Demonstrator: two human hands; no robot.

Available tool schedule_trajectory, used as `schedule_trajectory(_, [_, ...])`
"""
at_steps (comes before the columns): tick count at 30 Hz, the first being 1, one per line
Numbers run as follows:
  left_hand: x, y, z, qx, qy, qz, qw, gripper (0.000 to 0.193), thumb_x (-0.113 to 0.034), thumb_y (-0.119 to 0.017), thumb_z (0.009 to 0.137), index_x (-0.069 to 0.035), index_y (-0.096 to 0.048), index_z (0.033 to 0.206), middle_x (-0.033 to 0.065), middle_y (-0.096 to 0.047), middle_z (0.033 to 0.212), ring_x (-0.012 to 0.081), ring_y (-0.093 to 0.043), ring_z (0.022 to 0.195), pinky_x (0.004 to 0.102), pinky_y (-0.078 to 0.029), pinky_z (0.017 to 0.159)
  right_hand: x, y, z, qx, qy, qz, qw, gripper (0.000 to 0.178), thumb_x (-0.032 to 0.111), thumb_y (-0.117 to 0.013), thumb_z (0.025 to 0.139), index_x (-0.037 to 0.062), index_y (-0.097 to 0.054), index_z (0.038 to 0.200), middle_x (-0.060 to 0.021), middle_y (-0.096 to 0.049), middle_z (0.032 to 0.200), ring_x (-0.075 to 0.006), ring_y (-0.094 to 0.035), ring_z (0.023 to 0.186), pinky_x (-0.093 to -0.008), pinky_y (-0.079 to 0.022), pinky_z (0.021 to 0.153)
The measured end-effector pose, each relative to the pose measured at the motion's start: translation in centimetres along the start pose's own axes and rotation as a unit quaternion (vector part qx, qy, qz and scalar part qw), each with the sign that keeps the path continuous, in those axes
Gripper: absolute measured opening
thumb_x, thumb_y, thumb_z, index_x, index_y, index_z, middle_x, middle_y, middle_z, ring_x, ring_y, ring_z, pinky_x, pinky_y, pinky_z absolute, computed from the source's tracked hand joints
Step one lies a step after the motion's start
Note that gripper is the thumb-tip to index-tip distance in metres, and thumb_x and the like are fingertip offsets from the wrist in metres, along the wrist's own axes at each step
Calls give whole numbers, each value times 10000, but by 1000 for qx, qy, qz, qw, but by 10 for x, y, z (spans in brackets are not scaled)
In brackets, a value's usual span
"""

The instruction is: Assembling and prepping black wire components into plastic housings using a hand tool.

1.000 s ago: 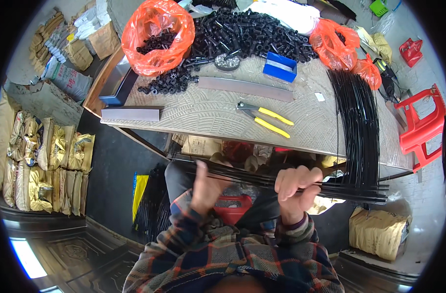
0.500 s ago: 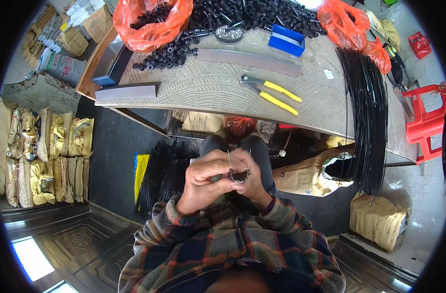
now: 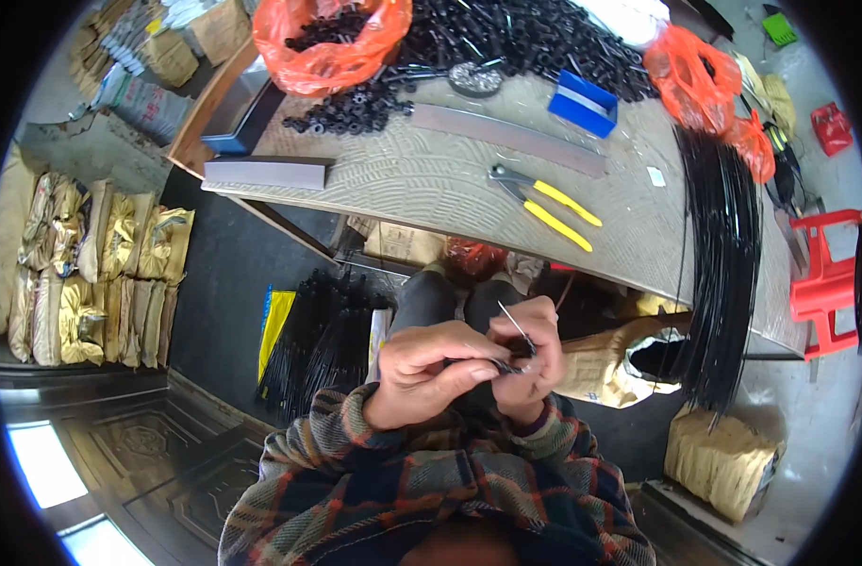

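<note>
My left hand (image 3: 433, 371) pinches a small dark piece with a thin metal wire (image 3: 514, 323) between thumb and fingers, above my lap. Close against it, my right hand (image 3: 531, 351) is closed on the other side of the same wire piece. One bright wire end slants up past the right fingers. The rest of the piece is mostly hidden by my fingers. On the table beyond, yellow-handled pliers (image 3: 558, 215) lie with their jaws to the left, touched by neither hand.
The table (image 3: 403, 203) carries a heap of black parts (image 3: 506, 42), a blue box (image 3: 583, 104), orange-red bags (image 3: 332, 57) and long black rods (image 3: 721, 274) overhanging its right side. More black rods (image 3: 323, 349) stand at lower left. A red stool (image 3: 827, 283) stands right.
My hands have moved slightly right and turned. The curved wire piece, its two ends upright before, is now tilted and mostly covered by fingers. The view has shifted a little.
</note>
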State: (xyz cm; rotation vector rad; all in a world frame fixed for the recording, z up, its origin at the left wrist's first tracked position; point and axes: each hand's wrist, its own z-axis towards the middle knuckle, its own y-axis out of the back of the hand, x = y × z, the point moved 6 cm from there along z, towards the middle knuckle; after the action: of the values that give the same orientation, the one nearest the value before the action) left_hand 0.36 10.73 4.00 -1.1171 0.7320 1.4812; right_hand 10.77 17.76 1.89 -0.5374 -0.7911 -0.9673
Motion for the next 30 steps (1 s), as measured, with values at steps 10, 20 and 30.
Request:
schedule_trajectory(10, [0,4,0,48,33,-10,998,112,-114,-498,899,-9,-459,899,120,-608,824,174,-591,747,270,-456,685,-10,-6,8,67,-31,176,982,468,442,-624,793,-26,-602,814,-103,-541,740,-118,-495,566,-232,-375,493])
schedule_trajectory(20, [4,57,4,-88,99,-169,977,210,-72,-751,676,-20,-626,837,26,-558,751,95,-487,716,250,-378,646,-27,-66,71,375,-177,213,885,198,127,-717,713,-2,-592,797,-89,-588,739,-210,-576,671,-303,-433,600])
schedule_trajectory(30, [17,76,-9,-129,22,-176,976,186,-18,-609,821,8,-585,1003,27,-541,875,74,-484,786,221,-395,717,-154,-169,165,332,235,-388,827,151,43,-566,774,87,-573,918,-65,-519,873,-247,-566,773,-353,-470,644])
